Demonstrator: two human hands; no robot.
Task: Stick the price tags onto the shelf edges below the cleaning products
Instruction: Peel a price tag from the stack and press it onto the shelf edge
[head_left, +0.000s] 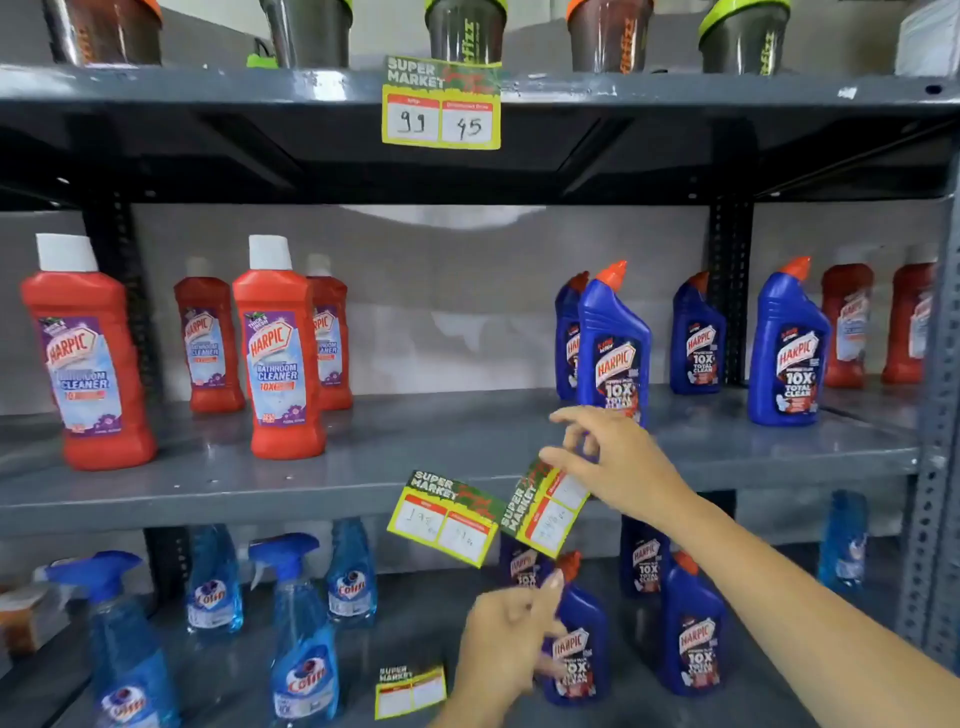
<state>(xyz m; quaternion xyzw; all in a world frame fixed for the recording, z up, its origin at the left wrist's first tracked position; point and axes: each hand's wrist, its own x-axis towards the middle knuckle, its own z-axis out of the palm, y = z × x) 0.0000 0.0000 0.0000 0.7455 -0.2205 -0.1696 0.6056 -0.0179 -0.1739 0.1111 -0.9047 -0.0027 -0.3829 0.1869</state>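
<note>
Head camera looks at a grey metal shelf (311, 488) with three levels. On the middle level stand red cleaner bottles (278, 348) on the left side and blue cleaner bottles (613, 348) on the right side. The right hand (618, 467) reaches out over the front edge of this level. Its grip is pinched shut on the top corner of a yellow price tag (545, 512), which hangs tilted in front of the edge. Just beside it, to the left, a second price tag (444, 517) sits against the same edge, and it is tilted too. The two tags touch or overlap a little where they meet. The left hand (511, 634) is lower down, in front of the bottom level, with its fingers curled in; it is blurry, and you cannot tell if it holds anything. Another tag (410, 691) shows near the bottom, just left of this hand. Blue spray bottles (306, 623) stand on the bottom level at the left. Up high, one more tag with 99 and 45 (442, 104) is stuck on the top shelf edge, under dark cups (465, 34).
</note>
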